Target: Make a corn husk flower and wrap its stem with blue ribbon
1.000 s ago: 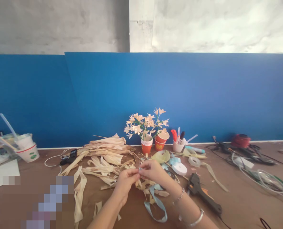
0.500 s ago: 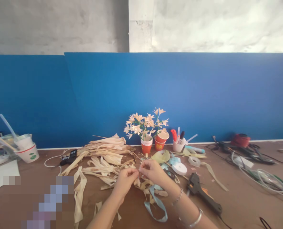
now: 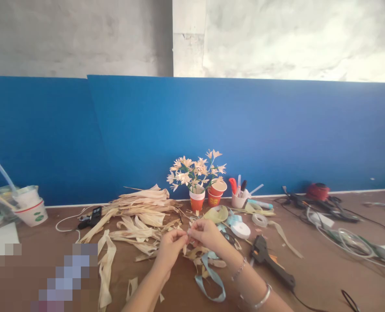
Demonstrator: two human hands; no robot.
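My left hand (image 3: 173,247) and my right hand (image 3: 205,234) meet at the fingertips over the middle of the table. Both are closed in a pinch around something too small to make out. Beyond my fingers, pale flowers (image 3: 184,177) on green stems stand in a red and white paper cup (image 3: 197,200). A heap of dried husk strips (image 3: 143,203) spreads to the left of and behind my hands. Just below my right hand lies a loop of light blue ribbon (image 3: 216,277), with pale scraps beside it.
A black glue gun (image 3: 272,262) lies right of my right forearm. Behind it are a roll of white tape (image 3: 241,230) and a cup of pens (image 3: 239,200). Cables (image 3: 348,245) tangle at the right. A white cup (image 3: 33,212) stands at the far left.
The view has shifted slightly, so the table items appear a little further left. My hands remain pinched together at nearly the same place.
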